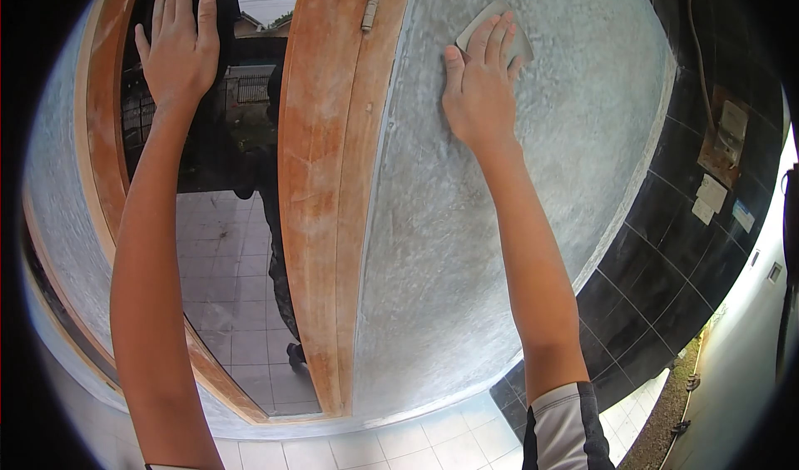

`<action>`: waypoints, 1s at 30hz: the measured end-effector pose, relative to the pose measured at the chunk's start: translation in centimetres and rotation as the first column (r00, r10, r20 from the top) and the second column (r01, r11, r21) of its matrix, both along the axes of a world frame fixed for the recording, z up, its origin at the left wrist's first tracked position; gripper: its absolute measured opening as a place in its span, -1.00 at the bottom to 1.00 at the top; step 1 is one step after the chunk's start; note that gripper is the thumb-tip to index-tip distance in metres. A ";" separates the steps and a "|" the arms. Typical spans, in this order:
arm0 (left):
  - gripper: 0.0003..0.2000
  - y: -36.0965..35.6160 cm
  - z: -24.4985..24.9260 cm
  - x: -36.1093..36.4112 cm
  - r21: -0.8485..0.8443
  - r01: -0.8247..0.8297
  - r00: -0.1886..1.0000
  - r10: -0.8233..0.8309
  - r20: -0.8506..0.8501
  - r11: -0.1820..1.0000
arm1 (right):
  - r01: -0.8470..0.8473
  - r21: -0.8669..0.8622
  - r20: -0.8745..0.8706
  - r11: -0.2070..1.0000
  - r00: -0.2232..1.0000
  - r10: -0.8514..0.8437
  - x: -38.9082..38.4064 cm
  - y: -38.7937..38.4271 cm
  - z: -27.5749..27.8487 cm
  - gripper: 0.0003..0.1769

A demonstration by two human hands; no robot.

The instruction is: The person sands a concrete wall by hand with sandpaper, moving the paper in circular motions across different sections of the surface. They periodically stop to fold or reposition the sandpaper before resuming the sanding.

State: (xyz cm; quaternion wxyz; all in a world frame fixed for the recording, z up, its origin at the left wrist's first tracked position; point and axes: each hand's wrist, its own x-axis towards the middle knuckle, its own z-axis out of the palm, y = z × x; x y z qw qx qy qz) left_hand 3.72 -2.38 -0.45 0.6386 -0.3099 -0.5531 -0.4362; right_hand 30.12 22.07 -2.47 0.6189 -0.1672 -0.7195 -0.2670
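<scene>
My right hand (487, 87) presses a pale, thin sheet (476, 27) flat against the upper part of the grey, mottled wall (441, 245). The sheet's edges show around my fingertips; its middle is hidden under my fingers. My left hand (179, 50) is raised with fingers spread, over the dark reflective glass (237, 162) to the left of the wooden frame (325, 179), and holds nothing. Whether its palm touches the glass cannot be made out.
A metal hinge (373, 1) sits high on the wooden frame. At the right, black tiles (657, 262) carry a switch box (722, 145) with a hanging cable (695, 46). White floor tiles (399, 441) run along the bottom.
</scene>
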 end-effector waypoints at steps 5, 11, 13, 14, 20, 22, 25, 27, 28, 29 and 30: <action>-0.40 2.2 0.3 -3.9 0.226 -0.095 0.980 0.130 -0.148 0.969 | 0.095 0.064 0.109 0.993 0.989 -0.102 0.6 -0.2 -1.8 -0.12; -0.27 0.1 -0.1 -0.2 -0.003 0.013 1.000 -0.013 -0.001 1.000 | 0.084 0.023 -0.004 0.996 0.996 -0.084 -0.2 0.0 -1.5 -0.11; -0.27 0.1 -0.1 -0.5 -0.002 -0.001 1.000 0.001 -0.010 1.000 | 0.149 0.057 0.043 0.987 0.988 -0.151 0.4 -0.2 -2.0 -0.11; -0.27 0.2 -0.1 -0.4 0.001 0.001 1.000 -0.001 -0.010 1.000 | 0.207 0.084 0.082 0.975 0.973 -0.214 0.7 -0.1 -2.1 -0.12; -0.26 0.7 -0.1 -1.2 -0.001 0.035 0.999 -0.035 -0.004 0.999 | 0.103 -0.007 0.019 0.995 0.995 -0.103 -0.2 -1.2 -1.7 -0.08; -0.41 2.0 0.2 -3.8 0.217 -0.081 0.983 0.114 -0.144 0.973 | 0.072 0.038 0.181 0.997 0.980 -0.078 0.1 -3.0 -5.0 -0.09; -0.42 2.0 0.1 -3.5 0.209 -0.072 0.986 0.101 -0.135 0.975 | 0.003 0.020 0.409 1.000 0.912 -0.011 2.3 -4.5 -10.3 -0.09; -0.40 2.0 0.0 -3.8 0.209 -0.086 0.986 0.114 -0.125 0.974 | -0.038 -0.032 0.469 0.999 0.882 0.048 2.8 -3.5 -11.1 -0.10; -0.39 2.0 0.1 -4.0 0.201 -0.095 0.985 0.121 -0.121 0.975 | 0.003 0.005 0.420 1.000 0.908 -0.005 3.4 -2.2 -10.6 -0.09; -0.39 2.0 0.1 -4.1 0.198 -0.101 0.983 0.129 -0.133 0.975 | 0.048 0.037 0.366 0.998 0.929 -0.058 3.7 -1.4 -9.9 -0.09; -0.40 2.0 0.2 -4.0 0.198 -0.104 0.983 0.131 -0.130 0.975 | 0.041 0.034 0.356 0.999 0.933 -0.050 3.6 -0.8 -8.5 -0.09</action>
